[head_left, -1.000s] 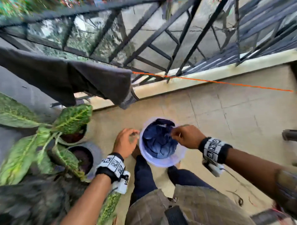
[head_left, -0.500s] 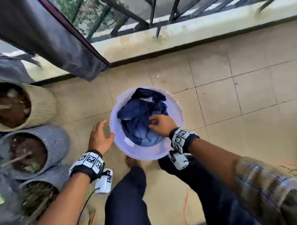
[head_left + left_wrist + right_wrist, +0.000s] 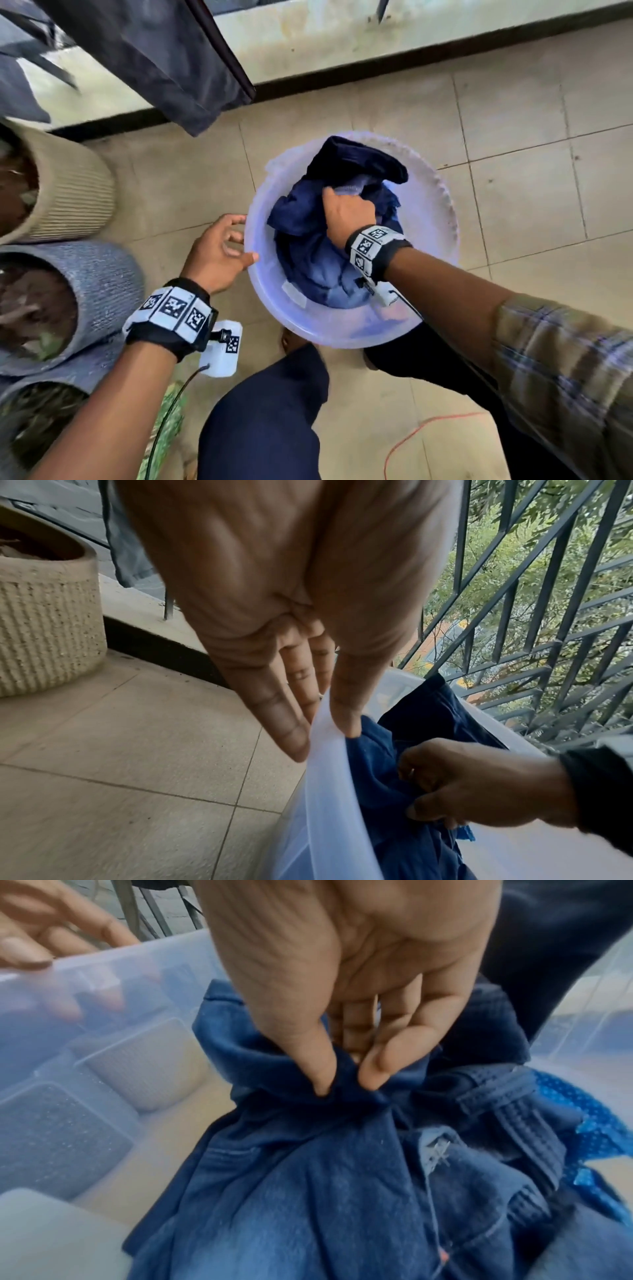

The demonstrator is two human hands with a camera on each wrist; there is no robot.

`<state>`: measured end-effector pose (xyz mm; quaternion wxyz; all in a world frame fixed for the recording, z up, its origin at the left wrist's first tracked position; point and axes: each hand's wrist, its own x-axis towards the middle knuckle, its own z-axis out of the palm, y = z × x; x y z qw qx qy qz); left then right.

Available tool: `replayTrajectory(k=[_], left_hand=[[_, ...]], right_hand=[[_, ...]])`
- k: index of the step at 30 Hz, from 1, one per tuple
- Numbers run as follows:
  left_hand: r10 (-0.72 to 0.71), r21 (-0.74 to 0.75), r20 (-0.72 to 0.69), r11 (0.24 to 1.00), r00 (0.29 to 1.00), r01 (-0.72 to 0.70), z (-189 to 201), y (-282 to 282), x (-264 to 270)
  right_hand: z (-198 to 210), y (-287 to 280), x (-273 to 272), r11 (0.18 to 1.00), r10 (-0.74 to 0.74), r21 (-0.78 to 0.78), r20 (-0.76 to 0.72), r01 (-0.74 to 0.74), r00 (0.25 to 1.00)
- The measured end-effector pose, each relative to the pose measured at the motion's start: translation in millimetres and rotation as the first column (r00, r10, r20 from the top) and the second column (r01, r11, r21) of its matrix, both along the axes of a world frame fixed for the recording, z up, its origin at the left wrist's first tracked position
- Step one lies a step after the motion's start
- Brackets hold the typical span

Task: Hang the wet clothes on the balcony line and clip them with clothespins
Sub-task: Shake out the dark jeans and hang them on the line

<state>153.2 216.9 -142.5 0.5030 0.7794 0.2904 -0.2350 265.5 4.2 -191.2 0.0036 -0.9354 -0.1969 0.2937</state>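
Observation:
A translucent white basin (image 3: 442,212) stands on the tiled floor with several wet blue clothes (image 3: 308,253) heaped in it. My right hand (image 3: 346,209) is inside the basin. Its thumb and fingers (image 3: 342,1088) pinch a fold of a blue denim garment (image 3: 308,1191) on top of the heap. My left hand (image 3: 222,246) holds the basin's left rim (image 3: 329,764), thumb inside and fingers outside (image 3: 322,739). A dark garment (image 3: 154,51) hangs above at the upper left. No clothespins or line show now.
Two ribbed plant pots, one beige (image 3: 68,185) and one grey (image 3: 85,291), stand close on the left. The balcony ledge (image 3: 376,44) and metal railing (image 3: 548,615) run behind the basin. An orange cord (image 3: 428,428) lies on the floor by my legs.
My head has tipped down, so the line and railing left the view. My right hand pushed deeper into the heap and pinched the denim. My left hand moved onto the basin rim.

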Motion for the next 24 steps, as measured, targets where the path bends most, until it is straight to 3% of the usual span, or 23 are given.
replayTrajectory(k=[4, 7, 10, 14, 17, 21, 24], left_hand=[[-0.071, 0.124, -0.013, 0.99, 0.997, 0.072, 13.9, -12.3, -5.7], [-0.258, 0.261, 0.012, 0.933, 0.966, 0.247, 43.3, -25.3, -11.6], [-0.437, 0.279, 0.026, 0.867, 0.899, 0.413, 80.3, -36.8, -19.9], [-0.623, 0.238, 0.0, 0.76, 0.782, 0.605, 134.3, -58.1, -16.1], [-0.759, 0.123, -0.038, 0.642, 0.65, 0.757, 167.5, -80.9, -16.1], [-0.673, 0.083, 0.111, 0.74, 0.731, 0.668, 201.5, -97.0, -14.0], [-0.662, 0.137, 0.21, 0.749, 0.719, 0.649, 219.1, -88.5, -4.5]], right_hand=[[27.2, -10.2, 3.9, 0.997, -0.019, 0.067, -0.202, 0.033, 0.979], [71.2, -28.3, -4.9, 0.975, 0.025, 0.221, -0.209, 0.023, 0.978], [134.6, -52.1, -27.0, 0.939, 0.107, 0.343, -0.2, -0.033, 0.974], [223.8, -84.8, -70.6, 0.864, 0.207, 0.481, -0.075, -0.146, 0.975], [272.5, -103.3, -99.6, 0.841, 0.135, 0.539, -0.121, -0.049, 0.984], [299.2, -119.7, -109.7, 0.762, -0.057, 0.628, -0.177, 0.157, 0.983], [300.3, -126.1, -100.7, 0.686, -0.081, 0.679, -0.287, 0.262, 0.954]])
